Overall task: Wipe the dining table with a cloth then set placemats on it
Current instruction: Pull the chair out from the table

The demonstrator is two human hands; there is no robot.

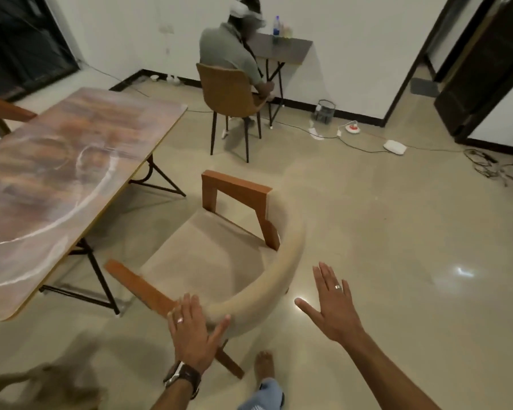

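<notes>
The dining table (pixel 57 179) with a marbled brown and pink top fills the left side. No cloth or placemat shows anywhere in view. A beige armchair (pixel 219 247) with wooden arms stands just right of the table. My left hand (pixel 193 332) rests with straight fingers on the chair's curved backrest, where it meets the wooden arm. My right hand (pixel 332 303) hovers flat with spread fingers to the right of the backrest, holding nothing and touching nothing.
A person sits on a brown chair (pixel 231 96) at a small dark side table (pixel 282 48) by the far wall. Cables and power strips (pixel 394 146) lie on the floor at the right. Another chair's wooden arm (pixel 6 110) sticks out behind the dining table. My bare foot (pixel 264 365) is below.
</notes>
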